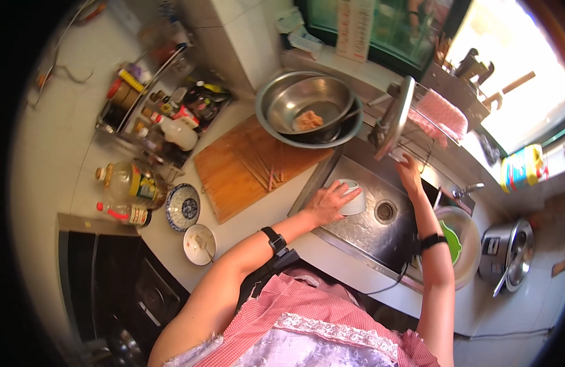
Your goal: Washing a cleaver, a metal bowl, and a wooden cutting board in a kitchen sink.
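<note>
My left hand [330,204] grips a small white bowl [354,206] at the left side of the stainless steel sink [355,241]. The bowl appears upside down, its narrow base ring facing up. To the right of the bowl is the round drain [385,211]. My right hand [409,173] reaches to the far side of the sink, beside the metal faucet [396,121] and under a wire rack [424,153]. Its fingertips are at a small pale thing [397,154]; whether they hold it is unclear.
Nested metal basins [266,121] with pinkish food [309,120] stand behind a wooden cutting board [222,192] bearing chopsticks [264,172]. At left are a patterned plate [174,206], a used bowl [190,245] and bottles [142,186]. A pink cloth [438,114] hangs on the rack; a steel pot [495,257] stands right.
</note>
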{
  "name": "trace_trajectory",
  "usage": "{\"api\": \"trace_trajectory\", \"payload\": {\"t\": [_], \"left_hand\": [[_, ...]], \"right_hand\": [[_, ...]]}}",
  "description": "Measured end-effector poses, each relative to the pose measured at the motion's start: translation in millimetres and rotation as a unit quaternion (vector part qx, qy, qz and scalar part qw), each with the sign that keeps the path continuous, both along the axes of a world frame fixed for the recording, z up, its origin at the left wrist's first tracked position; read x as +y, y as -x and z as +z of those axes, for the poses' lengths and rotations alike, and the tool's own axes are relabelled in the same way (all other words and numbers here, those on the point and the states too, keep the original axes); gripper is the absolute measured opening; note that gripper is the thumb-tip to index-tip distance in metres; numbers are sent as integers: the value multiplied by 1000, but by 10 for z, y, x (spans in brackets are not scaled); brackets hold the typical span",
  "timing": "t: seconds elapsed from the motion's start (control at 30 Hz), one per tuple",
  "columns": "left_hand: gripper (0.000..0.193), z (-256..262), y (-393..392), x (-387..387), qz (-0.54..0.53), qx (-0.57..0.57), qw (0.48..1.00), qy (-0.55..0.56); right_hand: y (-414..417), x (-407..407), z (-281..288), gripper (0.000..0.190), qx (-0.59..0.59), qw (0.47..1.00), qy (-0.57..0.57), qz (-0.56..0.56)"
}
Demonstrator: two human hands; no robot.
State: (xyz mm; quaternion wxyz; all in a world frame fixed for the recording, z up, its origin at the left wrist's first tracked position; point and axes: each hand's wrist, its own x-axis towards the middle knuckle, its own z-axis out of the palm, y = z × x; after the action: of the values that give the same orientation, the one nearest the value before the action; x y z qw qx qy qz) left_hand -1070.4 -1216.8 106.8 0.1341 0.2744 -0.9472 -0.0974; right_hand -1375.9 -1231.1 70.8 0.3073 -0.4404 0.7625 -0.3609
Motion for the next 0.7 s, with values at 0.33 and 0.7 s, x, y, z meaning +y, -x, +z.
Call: {"api": "trace_trajectory", "payload": {"t": [0.33,0.7], "left_hand": [[44,68,-1488,-49,443,537,483,-531],[40,-609,-2348,-554,474,696,266,-469]], "right_hand": [[-220,1055,-372,35,-220,970,-104,17],[-333,994,-214,30,-261,960,-89,45]]}}
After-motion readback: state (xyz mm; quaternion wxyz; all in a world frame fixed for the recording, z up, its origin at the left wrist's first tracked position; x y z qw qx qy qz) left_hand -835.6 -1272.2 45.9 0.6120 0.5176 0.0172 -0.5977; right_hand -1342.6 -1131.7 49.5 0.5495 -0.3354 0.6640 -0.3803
